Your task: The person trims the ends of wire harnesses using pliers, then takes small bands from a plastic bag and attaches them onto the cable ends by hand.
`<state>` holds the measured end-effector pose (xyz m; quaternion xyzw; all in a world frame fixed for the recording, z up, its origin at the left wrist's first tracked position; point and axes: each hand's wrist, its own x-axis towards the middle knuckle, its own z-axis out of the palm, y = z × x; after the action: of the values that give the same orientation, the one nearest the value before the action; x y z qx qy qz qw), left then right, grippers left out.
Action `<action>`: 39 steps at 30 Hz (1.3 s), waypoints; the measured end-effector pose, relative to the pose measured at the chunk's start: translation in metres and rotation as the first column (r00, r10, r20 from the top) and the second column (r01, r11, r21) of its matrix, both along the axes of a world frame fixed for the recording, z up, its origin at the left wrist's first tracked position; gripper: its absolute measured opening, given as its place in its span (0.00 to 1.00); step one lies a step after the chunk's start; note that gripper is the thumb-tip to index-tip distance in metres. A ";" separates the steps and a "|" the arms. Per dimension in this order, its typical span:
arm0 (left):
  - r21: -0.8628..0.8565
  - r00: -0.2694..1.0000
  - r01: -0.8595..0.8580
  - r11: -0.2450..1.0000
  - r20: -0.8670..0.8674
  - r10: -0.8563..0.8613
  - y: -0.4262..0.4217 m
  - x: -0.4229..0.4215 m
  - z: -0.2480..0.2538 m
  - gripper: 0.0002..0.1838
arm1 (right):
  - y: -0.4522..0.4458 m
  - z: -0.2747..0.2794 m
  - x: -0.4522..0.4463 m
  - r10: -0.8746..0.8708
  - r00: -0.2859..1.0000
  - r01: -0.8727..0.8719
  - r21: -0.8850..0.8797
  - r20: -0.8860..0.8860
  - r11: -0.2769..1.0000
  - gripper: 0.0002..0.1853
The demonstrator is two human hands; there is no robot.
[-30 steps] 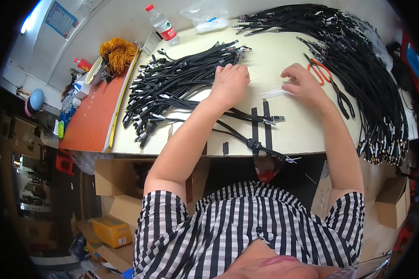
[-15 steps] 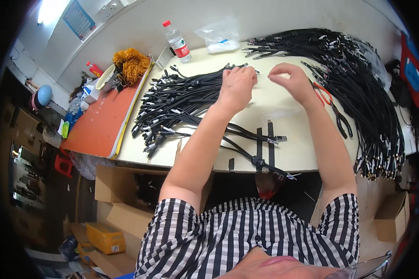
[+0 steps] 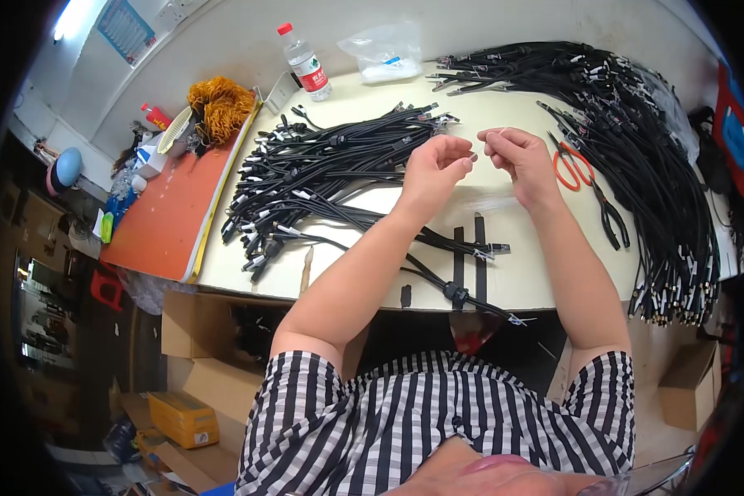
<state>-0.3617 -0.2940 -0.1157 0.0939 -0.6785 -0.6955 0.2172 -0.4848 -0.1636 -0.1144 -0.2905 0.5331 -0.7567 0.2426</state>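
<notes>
My left hand [image 3: 435, 175] hovers over the middle of the table, fingers half curled with a gap to the thumb and nothing visible in it. Close by on the right, my right hand [image 3: 522, 165] is closed in a pinch; a thin pale strand seems to show at its fingertips, too fine to name. Left of my hands lies a pile of short black cables [image 3: 322, 157] with metal connectors. Two cable bundles [image 3: 455, 291] stick out towards the table's front edge. Thin clear strips [image 3: 492, 202] lie below my hands.
Red-handled pliers [image 3: 605, 207] and a red-handled cutting tool [image 3: 572, 165] lie on the right, beside a large heap of black cables [image 3: 661, 190]. At the back stand a water bottle [image 3: 307, 66] and a plastic bag [image 3: 384, 54]. An orange board [image 3: 161, 211] lies left.
My left hand has come down and away from the cable ends at the back, turning its thumb side up. My right hand has moved slightly down and left, its fingers still pinched.
</notes>
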 end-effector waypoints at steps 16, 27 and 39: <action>0.030 0.969 -0.194 0.981 -0.151 0.196 -0.009 0.002 0.003 0.07 | -0.001 0.009 0.017 0.123 0.980 -0.109 0.092 -0.159 0.990 0.06; 0.314 0.991 -0.034 0.949 -0.112 0.073 -0.002 0.003 0.003 0.07 | 0.000 0.005 0.016 0.161 0.980 -0.146 0.130 -0.118 0.981 0.05; 0.551 0.991 -0.067 0.832 -0.062 0.122 -0.002 0.006 0.005 0.07 | -0.004 0.013 0.042 0.073 0.877 -0.049 0.064 -0.475 0.997 0.03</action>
<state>-0.3561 -0.2963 -0.1102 0.1524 -0.4348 -0.8524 0.2473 -0.4428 -0.1676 -0.1011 -0.4782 0.5857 -0.6404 0.1350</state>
